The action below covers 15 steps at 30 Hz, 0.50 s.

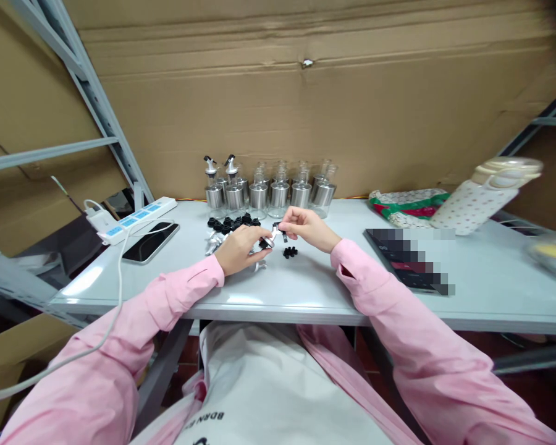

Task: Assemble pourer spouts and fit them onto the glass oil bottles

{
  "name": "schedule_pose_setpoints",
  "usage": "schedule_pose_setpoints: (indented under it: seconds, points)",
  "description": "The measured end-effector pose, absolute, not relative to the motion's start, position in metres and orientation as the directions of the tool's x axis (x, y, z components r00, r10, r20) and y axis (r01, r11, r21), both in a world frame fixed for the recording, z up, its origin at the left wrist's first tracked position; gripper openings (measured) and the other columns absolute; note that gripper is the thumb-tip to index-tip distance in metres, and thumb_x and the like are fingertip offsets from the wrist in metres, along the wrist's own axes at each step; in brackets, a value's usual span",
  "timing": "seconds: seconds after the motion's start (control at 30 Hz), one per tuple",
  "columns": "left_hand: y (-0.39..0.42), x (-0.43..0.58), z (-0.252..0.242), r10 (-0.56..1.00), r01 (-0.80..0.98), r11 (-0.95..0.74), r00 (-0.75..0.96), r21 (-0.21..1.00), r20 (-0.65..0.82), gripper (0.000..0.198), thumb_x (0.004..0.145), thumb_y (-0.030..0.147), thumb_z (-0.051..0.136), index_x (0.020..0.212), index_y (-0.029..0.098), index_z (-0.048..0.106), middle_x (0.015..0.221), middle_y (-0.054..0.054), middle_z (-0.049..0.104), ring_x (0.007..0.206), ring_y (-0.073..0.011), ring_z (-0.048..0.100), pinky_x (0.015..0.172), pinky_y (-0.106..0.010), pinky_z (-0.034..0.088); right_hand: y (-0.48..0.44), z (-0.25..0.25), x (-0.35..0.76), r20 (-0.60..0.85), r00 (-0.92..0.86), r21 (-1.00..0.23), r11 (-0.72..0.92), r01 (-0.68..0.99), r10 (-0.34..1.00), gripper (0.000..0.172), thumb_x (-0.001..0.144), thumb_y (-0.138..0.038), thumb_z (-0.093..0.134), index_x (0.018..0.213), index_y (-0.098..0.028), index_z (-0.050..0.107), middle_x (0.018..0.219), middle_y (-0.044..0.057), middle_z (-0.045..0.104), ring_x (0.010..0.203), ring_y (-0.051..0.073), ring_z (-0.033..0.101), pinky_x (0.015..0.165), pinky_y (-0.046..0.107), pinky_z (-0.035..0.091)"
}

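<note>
My left hand [241,248] is closed around a silver and black bottle pourer [269,240], held low over the table. At the pourer's top, my right hand [308,227] pinches a small black piece [278,227], probably its flip lid. Just below the right fingers lies a little cluster of small black parts [290,252]. Behind my left hand are a heap of black stoppers [231,222] and several silver spout parts [212,242], partly hidden by the hand. Glass bottles with metal sleeves [278,193] stand in rows at the back. Two carry fitted pourers [230,164].
On the left are a phone [151,242], a power strip [141,219] and a white cable [120,278] crossing my left arm. To the right are a dark, partly blurred flat item [398,259], a dotted tumbler [477,201] and a green-red bag [408,207]. Cardboard [306,111] closes the back.
</note>
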<state>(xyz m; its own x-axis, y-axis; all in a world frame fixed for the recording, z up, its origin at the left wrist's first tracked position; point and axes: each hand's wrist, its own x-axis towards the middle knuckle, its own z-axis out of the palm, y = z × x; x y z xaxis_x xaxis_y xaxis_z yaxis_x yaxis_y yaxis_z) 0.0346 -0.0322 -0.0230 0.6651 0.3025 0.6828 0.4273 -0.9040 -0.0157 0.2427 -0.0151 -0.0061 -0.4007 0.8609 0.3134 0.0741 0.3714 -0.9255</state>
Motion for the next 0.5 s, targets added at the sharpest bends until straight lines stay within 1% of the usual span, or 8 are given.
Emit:
schedule_pose_setpoints:
  seconds: [0.1, 0.23, 0.37, 0.5]
  points:
    - [-0.0319, 0.0345, -0.0227, 0.29, 0.42, -0.907, 0.667, -0.025, 0.687, 0.02, 0.085, 0.028, 0.053, 0.101, 0.016, 0.05, 0.096, -0.006, 0.066, 0.082, -0.0158, 0.062, 0.075, -0.029, 0.046, -0.016, -0.0062, 0.2419, 0.296, -0.399, -0.938, 0.343, 0.052, 0.868, 0.037, 0.066, -0.045, 0.07, 0.071, -0.017, 0.046, 0.048, -0.006, 0.055, 0.041, 0.007, 0.047, 0.041, 0.02, 0.035]
    - [-0.0322, 0.035, -0.0225, 0.296, 0.403, -0.915, 0.696, -0.015, 0.654, 0.017, 0.086, 0.028, 0.05, 0.1, 0.017, 0.05, 0.096, -0.006, 0.065, 0.084, -0.016, 0.062, 0.075, -0.029, 0.045, -0.0173, -0.0058, 0.2409, 0.314, -0.367, -0.937, 0.348, 0.028, 0.876, 0.038, 0.064, -0.044, 0.072, 0.072, -0.018, 0.046, 0.045, -0.008, 0.051, 0.039, 0.005, 0.044, 0.041, 0.019, 0.033]
    - [-0.0323, 0.0357, -0.0232, 0.271, 0.369, -0.929, 0.724, -0.024, 0.634, 0.017, 0.087, 0.027, 0.05, 0.1, 0.017, 0.049, 0.094, -0.005, 0.065, 0.088, -0.0161, 0.062, 0.075, -0.029, 0.044, -0.0188, -0.0046, 0.2394, 0.294, -0.381, -0.944, 0.329, 0.029, 0.877, 0.038, 0.063, -0.044, 0.073, 0.069, -0.016, 0.048, 0.051, -0.006, 0.055, 0.043, 0.005, 0.048, 0.044, 0.02, 0.036]
    - [-0.0325, 0.0359, -0.0234, 0.274, 0.373, -0.927, 0.728, -0.027, 0.629, 0.016, 0.087, 0.027, 0.049, 0.1, 0.017, 0.05, 0.092, -0.005, 0.066, 0.086, -0.0157, 0.062, 0.075, -0.029, 0.044, -0.0201, -0.0033, 0.2388, 0.285, -0.379, -0.949, 0.315, 0.017, 0.88, 0.039, 0.06, -0.042, 0.075, 0.067, -0.016, 0.047, 0.055, -0.005, 0.058, 0.044, 0.005, 0.049, 0.046, 0.021, 0.039]
